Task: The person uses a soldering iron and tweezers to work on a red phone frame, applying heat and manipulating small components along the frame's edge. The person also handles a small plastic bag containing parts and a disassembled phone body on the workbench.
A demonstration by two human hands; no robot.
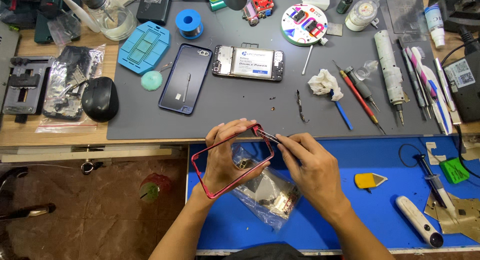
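1. Nearest to me, both forearms reach up from the bottom edge, meeting over a blue mat (350,155) on the worktop.
2. My left hand (226,160) holds a red phone frame (233,161), an open rectangle with rounded corners, tilted so its top corner points up and to the right. The fingers curl around its upper edge from behind and the thumb sits inside the opening.
3. My right hand (311,167) holds slim metal tweezers (267,135). Its fingers are pressed together, pinching the tweezers, whose tips touch the frame's top right corner.
4. Under the frame lies a clear plastic bag (267,195) with small phone parts inside, resting on the blue mat.
5. To do this step well, I judge the left hand should hold the frame steady while the tweezer tips work gently along the corner, so the thin edge does not bend.
6. Farther away, on a grey mat (240,102), lie a dark blue phone back cover (185,80) and, just beside it to the right, an opened phone showing its battery (248,63).
7. A crumpled white tissue (325,84) and a row of screwdrivers (360,95) sit to the right of them, well apart from the hands.
8. A black computer mouse (100,98) rests at the left edge of the grey mat.
9. A yellow pick (369,180) and a white pen-shaped tool (417,221) lie on the blue mat, to the right of my right hand.
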